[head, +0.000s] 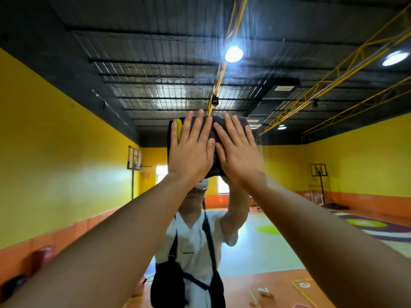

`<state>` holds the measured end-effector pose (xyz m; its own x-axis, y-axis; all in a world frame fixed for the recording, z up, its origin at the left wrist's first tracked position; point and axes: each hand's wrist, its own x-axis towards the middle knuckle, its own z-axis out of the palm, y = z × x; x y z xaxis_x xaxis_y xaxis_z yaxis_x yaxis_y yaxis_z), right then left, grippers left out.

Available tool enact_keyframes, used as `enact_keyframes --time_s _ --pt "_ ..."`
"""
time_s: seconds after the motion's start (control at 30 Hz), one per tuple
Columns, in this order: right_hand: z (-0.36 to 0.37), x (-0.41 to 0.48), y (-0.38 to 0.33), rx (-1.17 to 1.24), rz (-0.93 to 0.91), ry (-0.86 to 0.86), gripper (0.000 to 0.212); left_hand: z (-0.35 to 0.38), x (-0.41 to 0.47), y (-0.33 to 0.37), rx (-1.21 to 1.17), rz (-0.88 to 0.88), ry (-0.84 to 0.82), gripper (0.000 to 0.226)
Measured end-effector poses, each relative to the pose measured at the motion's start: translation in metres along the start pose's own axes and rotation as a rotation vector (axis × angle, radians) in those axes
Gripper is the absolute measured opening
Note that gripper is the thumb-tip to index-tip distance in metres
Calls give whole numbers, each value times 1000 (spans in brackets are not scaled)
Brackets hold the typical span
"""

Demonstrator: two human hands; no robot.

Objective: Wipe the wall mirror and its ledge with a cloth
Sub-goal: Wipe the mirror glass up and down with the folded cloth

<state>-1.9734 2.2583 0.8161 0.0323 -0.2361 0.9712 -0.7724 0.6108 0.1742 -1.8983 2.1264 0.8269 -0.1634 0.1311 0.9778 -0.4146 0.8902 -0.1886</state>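
Observation:
The wall mirror [89,152] fills the whole view and reflects a yellow-walled gym and the person wiping. A dark grey folded cloth [216,134] with a yellow patch at its left edge is pressed flat against the glass, high up at centre. My left hand [192,150] lies on the cloth's left half with straight fingers pointing up. My right hand [238,150] lies beside it on the right half, fingers also straight. Both arms reach up and forward. The ledge is not in view.
Streaks show on the glass near the reflected ceiling lamp [233,54]. Reflected in the mirror are the person in a white shirt with a black bag [169,283], basketball hoops [134,161] and a painted floor.

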Motion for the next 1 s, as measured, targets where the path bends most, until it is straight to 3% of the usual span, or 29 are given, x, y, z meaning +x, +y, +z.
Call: enact_keyframes --time_s 0.33,1.0 --pt "25 -48 13 -47 -58 172 53 9 -47 14 19 32 9 61" --pt "49 -263 -17 45 -83 51 52 20 -259 58 18 68 -132 63"
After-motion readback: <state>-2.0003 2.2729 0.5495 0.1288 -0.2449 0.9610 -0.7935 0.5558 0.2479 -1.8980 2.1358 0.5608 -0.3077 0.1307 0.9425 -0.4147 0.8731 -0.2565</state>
